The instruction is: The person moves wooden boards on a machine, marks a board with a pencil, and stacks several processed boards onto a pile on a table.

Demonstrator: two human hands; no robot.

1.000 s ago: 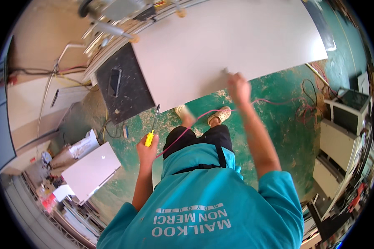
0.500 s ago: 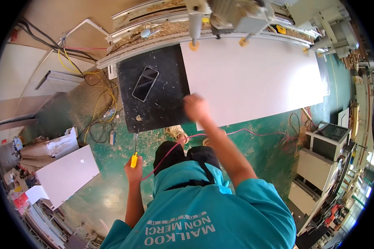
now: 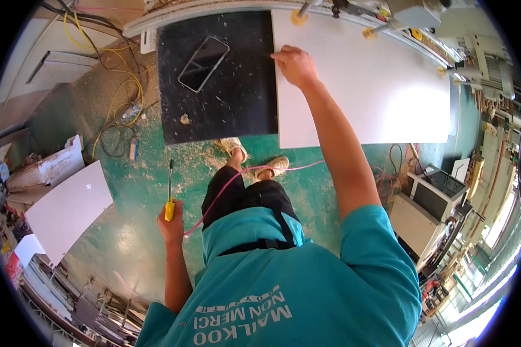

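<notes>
Yellow-handled tool (image 3: 169, 210), white panel (image 3: 370, 87) lying flat

Phone (image 3: 204, 65) lies aslant on black tabletop (image 3: 231, 110); yellow cable (image 3: 140, 91) loops on debris-strewn floor (image 3: 312, 202); pale cabinet (image 3: 410, 222) at right.

Right of the right hand (image 3: 295, 62), the white panel (image 3: 359, 87) gives a broad, flat lane! Just beyond that hand, 1 yellowish roller (image 3: 299, 17) bars the far side. To its left, a bare strip of black top (image 3: 246, 110) lets fingers through, then the phone (image 3: 204, 63) blocks. Nearer, a pink cord (image 3: 298, 168) crosses behind the right forearm. Ahead of the left hand (image 3: 172, 224), a yellow-handled tool (image 3: 169, 209) juts into the gap!
</notes>
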